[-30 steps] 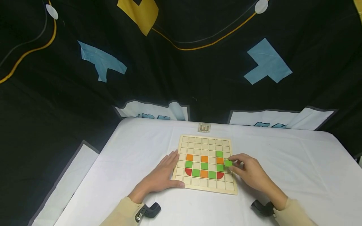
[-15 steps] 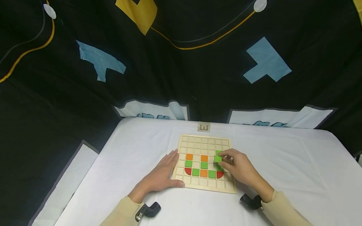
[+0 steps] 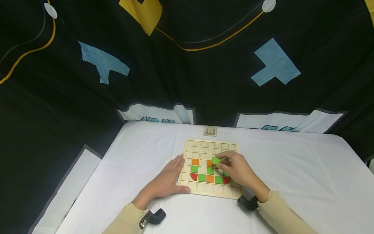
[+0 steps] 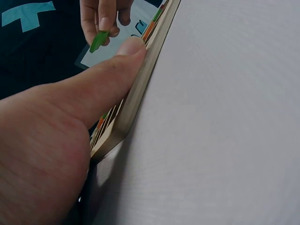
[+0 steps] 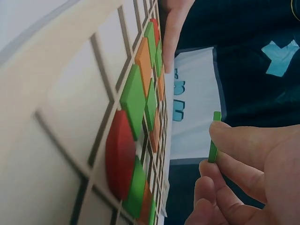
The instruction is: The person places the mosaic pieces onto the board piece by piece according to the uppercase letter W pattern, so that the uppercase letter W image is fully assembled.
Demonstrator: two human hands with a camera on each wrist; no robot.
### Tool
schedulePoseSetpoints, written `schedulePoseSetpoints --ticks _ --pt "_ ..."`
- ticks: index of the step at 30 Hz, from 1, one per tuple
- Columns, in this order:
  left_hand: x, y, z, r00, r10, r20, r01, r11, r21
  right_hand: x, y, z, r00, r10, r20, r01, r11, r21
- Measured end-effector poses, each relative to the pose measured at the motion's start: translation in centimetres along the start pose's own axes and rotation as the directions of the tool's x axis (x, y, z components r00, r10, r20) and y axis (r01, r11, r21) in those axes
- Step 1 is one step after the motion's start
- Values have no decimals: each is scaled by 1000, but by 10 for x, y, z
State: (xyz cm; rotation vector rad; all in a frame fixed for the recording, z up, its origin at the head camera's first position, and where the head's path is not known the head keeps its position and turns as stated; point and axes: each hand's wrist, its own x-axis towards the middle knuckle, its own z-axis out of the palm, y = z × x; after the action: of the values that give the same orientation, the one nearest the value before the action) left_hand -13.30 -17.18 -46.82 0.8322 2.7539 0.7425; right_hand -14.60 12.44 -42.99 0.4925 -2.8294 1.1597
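A wooden grid board lies on the table with green and orange square tiles and two red rounded corner tiles in its cells. My right hand pinches a green square tile between thumb and fingertips, raised above the board over the middle orange tile. In the right wrist view that green tile is edge-on, apart from the grid. My left hand lies at the board's left edge, fingers straight along it, and its thumb rests on the near edge. The right hand hides some right-side tiles.
A white cloth covers the table. A small card with a grid pattern lies beyond the board. A black curtain with pale blue shapes hangs behind the table. Each wrist wears a dark camera.
My right hand has moved left with the green tile, from the board's right side to above its middle columns. My left hand has stayed in place.
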Motion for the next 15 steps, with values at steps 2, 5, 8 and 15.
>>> schedulePoseSetpoints --ticks 2,5,8,15 --pt "0 0 1 1000 1 -2 -1 1000 2 3 -1 2 1000 1 2 -1 1000 6" --pt "1 -1 1 1000 -1 -3 1 1000 9 7 -2 6 1000 1 2 -1 1000 26" --pt "1 -1 1 1000 -7 -2 7 1000 14 11 -5 9 1000 3 6 -4 999 32" --pt "1 0 1 1000 -8 4 8 1000 12 20 -12 19 999 36 10 -36 999 37"
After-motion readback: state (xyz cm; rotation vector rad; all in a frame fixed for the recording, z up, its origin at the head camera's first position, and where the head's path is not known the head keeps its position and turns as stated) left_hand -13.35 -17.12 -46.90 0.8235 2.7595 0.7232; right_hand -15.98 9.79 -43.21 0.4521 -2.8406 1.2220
